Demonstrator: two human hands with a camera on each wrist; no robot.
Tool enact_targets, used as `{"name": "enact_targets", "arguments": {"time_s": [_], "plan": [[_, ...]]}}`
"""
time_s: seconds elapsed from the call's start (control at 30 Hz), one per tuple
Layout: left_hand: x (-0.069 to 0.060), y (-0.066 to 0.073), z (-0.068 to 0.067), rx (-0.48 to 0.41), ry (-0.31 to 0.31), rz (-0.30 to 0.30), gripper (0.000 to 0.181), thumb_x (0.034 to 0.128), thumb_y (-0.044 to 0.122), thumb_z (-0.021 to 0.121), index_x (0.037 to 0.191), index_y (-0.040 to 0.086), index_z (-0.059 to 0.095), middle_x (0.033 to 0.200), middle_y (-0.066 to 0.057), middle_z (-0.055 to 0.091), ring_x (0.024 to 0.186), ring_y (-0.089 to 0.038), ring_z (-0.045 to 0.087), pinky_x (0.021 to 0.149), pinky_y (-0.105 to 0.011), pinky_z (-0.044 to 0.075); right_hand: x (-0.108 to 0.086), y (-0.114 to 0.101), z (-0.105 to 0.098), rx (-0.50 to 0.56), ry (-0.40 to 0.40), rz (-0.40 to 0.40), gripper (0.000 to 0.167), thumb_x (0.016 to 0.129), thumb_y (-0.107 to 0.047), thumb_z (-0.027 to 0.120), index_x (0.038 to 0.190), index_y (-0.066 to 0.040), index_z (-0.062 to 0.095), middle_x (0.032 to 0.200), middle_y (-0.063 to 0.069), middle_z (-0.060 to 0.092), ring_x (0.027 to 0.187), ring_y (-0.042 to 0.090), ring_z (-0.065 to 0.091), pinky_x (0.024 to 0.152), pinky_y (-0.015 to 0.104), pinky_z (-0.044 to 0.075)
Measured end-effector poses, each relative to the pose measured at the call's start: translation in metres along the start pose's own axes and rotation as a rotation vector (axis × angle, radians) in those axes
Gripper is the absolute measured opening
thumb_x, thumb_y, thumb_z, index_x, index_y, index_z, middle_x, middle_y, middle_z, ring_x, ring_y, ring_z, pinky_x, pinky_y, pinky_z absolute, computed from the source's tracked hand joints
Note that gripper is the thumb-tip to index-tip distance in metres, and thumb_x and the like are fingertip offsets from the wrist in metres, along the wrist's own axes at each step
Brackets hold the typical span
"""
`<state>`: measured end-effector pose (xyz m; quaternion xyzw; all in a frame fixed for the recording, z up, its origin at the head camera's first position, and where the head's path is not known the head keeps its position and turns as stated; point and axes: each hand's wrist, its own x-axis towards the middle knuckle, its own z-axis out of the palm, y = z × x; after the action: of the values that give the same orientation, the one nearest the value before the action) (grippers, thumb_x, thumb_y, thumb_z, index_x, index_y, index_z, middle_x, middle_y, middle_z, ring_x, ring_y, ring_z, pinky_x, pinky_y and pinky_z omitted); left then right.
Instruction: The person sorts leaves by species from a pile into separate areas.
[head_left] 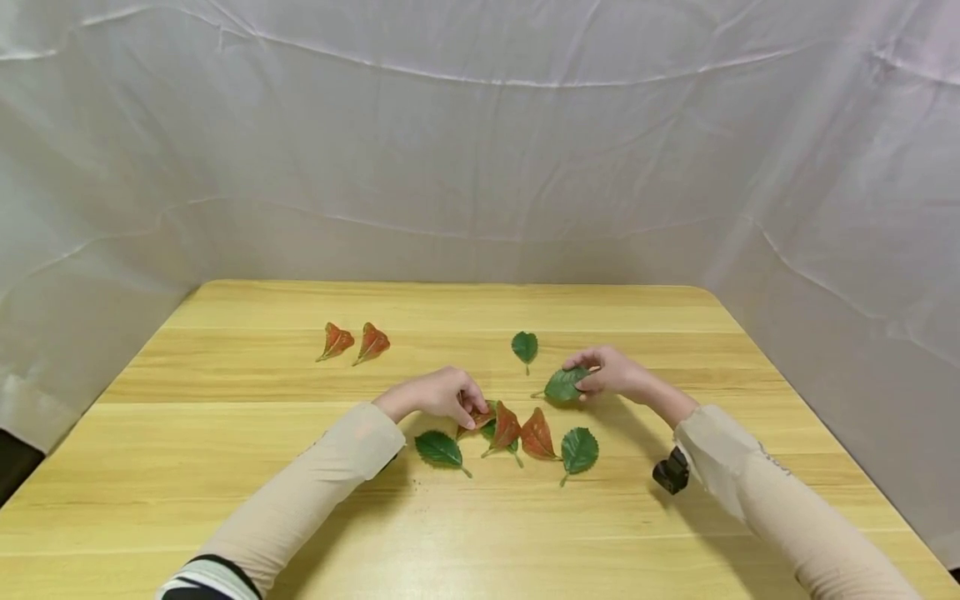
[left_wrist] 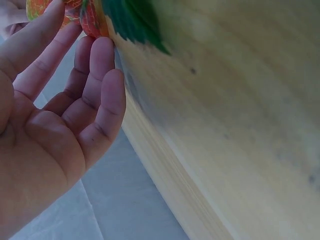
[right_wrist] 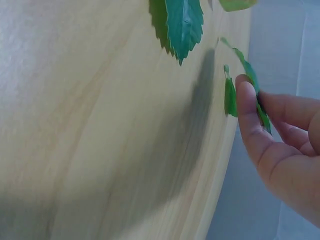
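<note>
My left hand [head_left: 448, 395] pinches a red leaf [head_left: 476, 419] at the edge of a loose cluster of leaves; the left wrist view shows thumb and forefinger on the red leaf [left_wrist: 94, 20]. My right hand [head_left: 611, 372] holds a green leaf [head_left: 564, 386] between thumb and fingers, and in the right wrist view that leaf [right_wrist: 248, 70] stands off the table. Near the left hand lie a green leaf [head_left: 439, 450], a red leaf [head_left: 506, 426] overlapping a partly hidden green one, another red leaf [head_left: 537, 435] and a green leaf [head_left: 580, 451].
Two red leaves [head_left: 372, 342] lie side by side at the back left of the wooden table [head_left: 225, 467]. A small green leaf [head_left: 525, 347] lies beyond the right hand. Pale sheeting [head_left: 480, 167] hangs behind the table and along its sides.
</note>
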<state>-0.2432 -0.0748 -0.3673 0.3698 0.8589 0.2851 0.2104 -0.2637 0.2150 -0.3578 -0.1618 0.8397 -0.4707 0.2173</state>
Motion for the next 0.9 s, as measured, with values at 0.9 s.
{"name": "enact_targets", "arguments": {"time_s": [0.9], "plan": [[0.0, -0.002, -0.001, -0.031, -0.015, -0.016, 0.023, 0.0756, 0.004, 0.07, 0.099, 0.001, 0.068, 0.08, 0.001, 0.062, 0.063, -0.004, 0.047, 0.058, -0.017, 0.042, 0.027, -0.004, -0.014, 0.013, 0.276, 0.04, 0.025, 0.09, 0.003, 0.045, 0.109, 0.017, 0.052, 0.104, 0.027, 0.056, 0.073, 0.013, 0.058, 0.074, 0.037, 0.049]]}}
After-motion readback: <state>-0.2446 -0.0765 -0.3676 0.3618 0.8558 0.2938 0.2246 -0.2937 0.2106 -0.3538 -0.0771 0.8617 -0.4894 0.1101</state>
